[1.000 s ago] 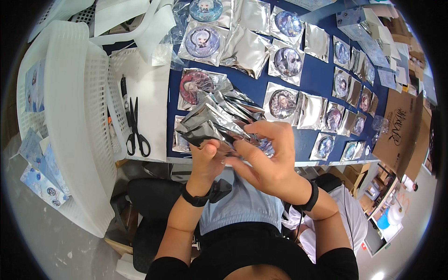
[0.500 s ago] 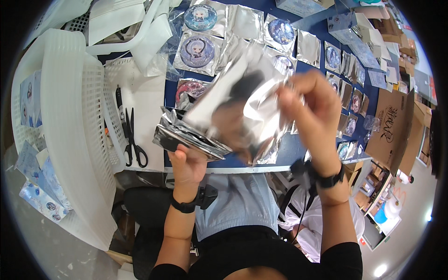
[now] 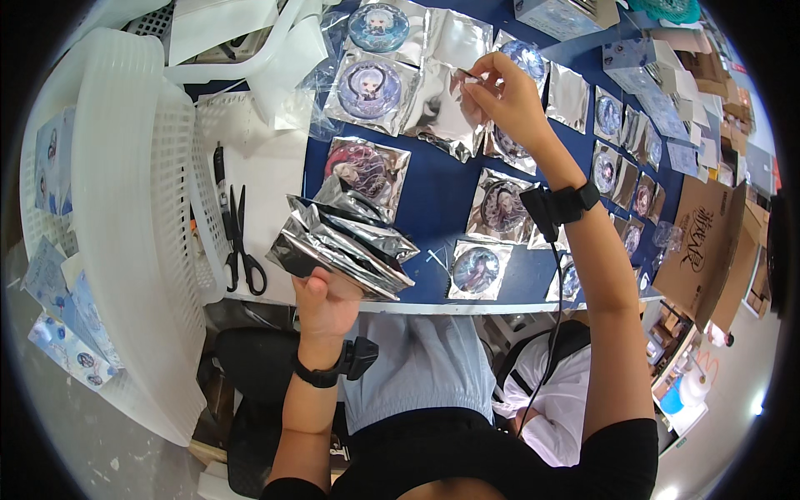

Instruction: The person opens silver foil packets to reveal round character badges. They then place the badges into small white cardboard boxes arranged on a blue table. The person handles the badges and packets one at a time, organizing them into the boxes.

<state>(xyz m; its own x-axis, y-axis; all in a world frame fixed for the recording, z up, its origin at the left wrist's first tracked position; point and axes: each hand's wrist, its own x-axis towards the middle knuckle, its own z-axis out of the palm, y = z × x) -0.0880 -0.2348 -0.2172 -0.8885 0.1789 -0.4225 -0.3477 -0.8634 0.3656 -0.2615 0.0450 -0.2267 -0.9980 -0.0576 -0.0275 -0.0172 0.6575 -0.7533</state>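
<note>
My left hand point(image 3: 327, 302) is closed round the lower edge of a stack of silver foil pouches point(image 3: 342, 248), fanned out above the table's near edge. Farther up, the thumb and fingers of my right hand point(image 3: 518, 104) pinch the upper right corner of a single silver foil pouch point(image 3: 442, 108). That pouch lies beside a purple round badge point(image 3: 369, 88) on its foil pouch. Between my hands and to the left, a red round badge point(image 3: 358, 171) is partly covered by the stack. A dark round badge point(image 3: 503, 206) lies below my right hand.
Black scissors point(image 3: 241, 242) and a pen point(image 3: 221, 179) lie on white paper left of the stack. White plastic baskets point(image 3: 117, 208) stand at the far left. Several small boxes point(image 3: 654, 83) and an open cardboard carton point(image 3: 696, 237) are at the right. Another person point(image 3: 550, 396) sits nearby.
My right hand has moved up and away from the stack, carrying a foil pouch to the upper row. The left hand with the stack has stayed nearly in place.
</note>
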